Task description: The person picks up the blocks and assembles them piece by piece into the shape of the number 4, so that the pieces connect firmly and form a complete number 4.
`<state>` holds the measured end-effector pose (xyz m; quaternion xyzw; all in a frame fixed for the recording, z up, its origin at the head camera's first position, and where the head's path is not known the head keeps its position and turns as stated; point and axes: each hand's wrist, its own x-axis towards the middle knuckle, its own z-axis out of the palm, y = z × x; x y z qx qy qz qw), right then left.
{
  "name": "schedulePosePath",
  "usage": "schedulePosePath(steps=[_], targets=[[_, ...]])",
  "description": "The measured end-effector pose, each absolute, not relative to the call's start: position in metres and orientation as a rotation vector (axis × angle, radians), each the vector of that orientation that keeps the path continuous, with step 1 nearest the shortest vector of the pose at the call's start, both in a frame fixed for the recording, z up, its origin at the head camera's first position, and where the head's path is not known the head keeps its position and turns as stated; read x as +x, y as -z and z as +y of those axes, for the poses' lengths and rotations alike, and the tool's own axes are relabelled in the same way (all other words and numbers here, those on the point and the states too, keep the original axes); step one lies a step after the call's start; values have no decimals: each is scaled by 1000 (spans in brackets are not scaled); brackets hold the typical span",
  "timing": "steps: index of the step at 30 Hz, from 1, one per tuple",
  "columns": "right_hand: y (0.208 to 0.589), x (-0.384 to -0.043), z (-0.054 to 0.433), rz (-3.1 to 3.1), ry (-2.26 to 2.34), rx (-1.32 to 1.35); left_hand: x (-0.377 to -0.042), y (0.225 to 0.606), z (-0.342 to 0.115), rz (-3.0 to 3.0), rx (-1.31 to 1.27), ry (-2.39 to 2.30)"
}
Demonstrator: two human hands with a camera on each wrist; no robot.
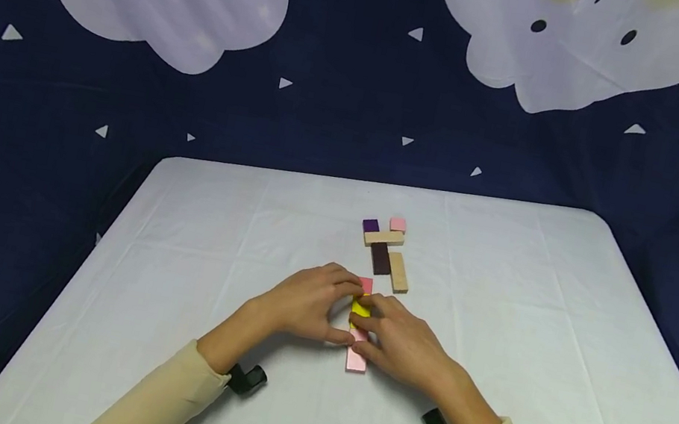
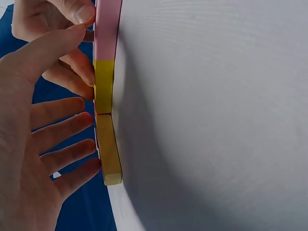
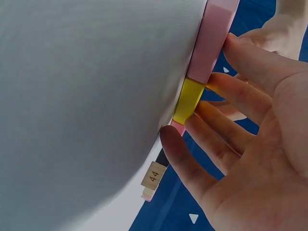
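A row of small blocks runs away from me in the head view: a pink block point(image 1: 356, 363) nearest, a yellow block point(image 1: 361, 310) in the middle, and a darker pink block point(image 1: 366, 284) beyond. On its left side is my left hand point(image 1: 316, 303), thumb and fingers spread along the row. My right hand point(image 1: 405, 341) lies along the right side, its fingertips at the yellow and pink blocks. Neither hand curls round a block. In the left wrist view, a wood-coloured block point(image 2: 109, 149) follows the yellow one; fingers partly hide the row.
Beyond the row lie a dark brown block point(image 1: 380, 258), a wooden block point(image 1: 398, 272), another wooden block point(image 1: 384, 237) set crosswise, a purple block point(image 1: 370, 225) and a small pink block point(image 1: 398, 224). A white cloth covers the table point(image 1: 206, 234); a navy curtain point(image 1: 339, 136) hangs behind.
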<state>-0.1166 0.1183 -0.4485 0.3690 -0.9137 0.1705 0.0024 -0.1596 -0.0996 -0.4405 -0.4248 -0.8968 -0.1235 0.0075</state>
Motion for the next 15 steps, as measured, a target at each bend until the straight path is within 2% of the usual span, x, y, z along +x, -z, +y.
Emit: schedulePosePath(steps=[15], targets=[[450,-118,118,-2827,-597,1212,-154,444,-97,-2868,-1242,296]])
